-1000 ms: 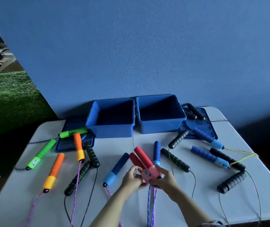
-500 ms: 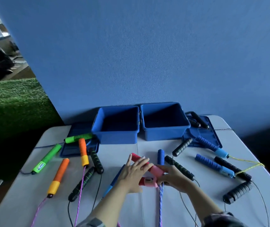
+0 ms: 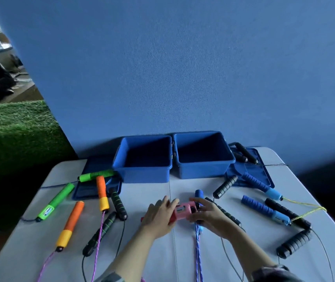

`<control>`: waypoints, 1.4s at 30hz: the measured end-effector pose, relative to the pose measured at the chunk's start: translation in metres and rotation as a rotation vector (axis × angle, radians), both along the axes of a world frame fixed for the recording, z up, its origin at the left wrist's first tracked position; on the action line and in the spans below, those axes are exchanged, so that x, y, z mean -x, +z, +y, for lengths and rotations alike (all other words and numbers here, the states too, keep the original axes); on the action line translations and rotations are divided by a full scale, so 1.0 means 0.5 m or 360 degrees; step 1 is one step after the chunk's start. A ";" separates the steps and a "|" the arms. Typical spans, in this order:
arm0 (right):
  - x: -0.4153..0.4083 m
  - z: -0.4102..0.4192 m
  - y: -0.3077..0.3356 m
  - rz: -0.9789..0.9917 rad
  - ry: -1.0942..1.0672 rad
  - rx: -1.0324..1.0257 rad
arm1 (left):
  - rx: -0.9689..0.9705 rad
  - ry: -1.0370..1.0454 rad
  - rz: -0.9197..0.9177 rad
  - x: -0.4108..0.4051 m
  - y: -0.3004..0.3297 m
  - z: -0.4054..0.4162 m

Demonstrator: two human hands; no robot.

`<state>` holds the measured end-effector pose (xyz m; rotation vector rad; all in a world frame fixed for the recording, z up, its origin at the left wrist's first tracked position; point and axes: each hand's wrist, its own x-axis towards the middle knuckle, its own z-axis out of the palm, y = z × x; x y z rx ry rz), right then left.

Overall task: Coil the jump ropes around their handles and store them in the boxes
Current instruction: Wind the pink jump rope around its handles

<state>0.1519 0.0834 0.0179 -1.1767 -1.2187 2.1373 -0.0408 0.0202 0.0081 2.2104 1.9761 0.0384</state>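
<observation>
Blue boxes [image 3: 203, 157], pink handles [image 3: 180, 211], orange-and-yellow handles [image 3: 102, 193], green handles [image 3: 55, 201], black-ribbed handles [image 3: 295, 243], pale table [image 3: 154, 192].

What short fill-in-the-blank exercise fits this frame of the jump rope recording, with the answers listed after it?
1. Both hands, left hand and right hand, hold the ____ handles between them.
2. The two blue boxes at the back of the table are both ____.
3. The yellow cord runs from a ____ handle on the right side.
4. The two orange handles have ____ ends.

Answers: pink; empty; blue; yellow
</observation>
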 end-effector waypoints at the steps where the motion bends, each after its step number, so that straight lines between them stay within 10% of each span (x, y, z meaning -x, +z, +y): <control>1: 0.000 0.001 -0.003 0.0000 -0.0010 -0.0019 | -0.0009 -0.0009 -0.0004 0.001 -0.003 0.000; 42: 0.023 0.025 0.071 0.0368 -0.0324 -0.0244 | 0.0119 0.0056 -0.0935 0.016 0.091 -0.014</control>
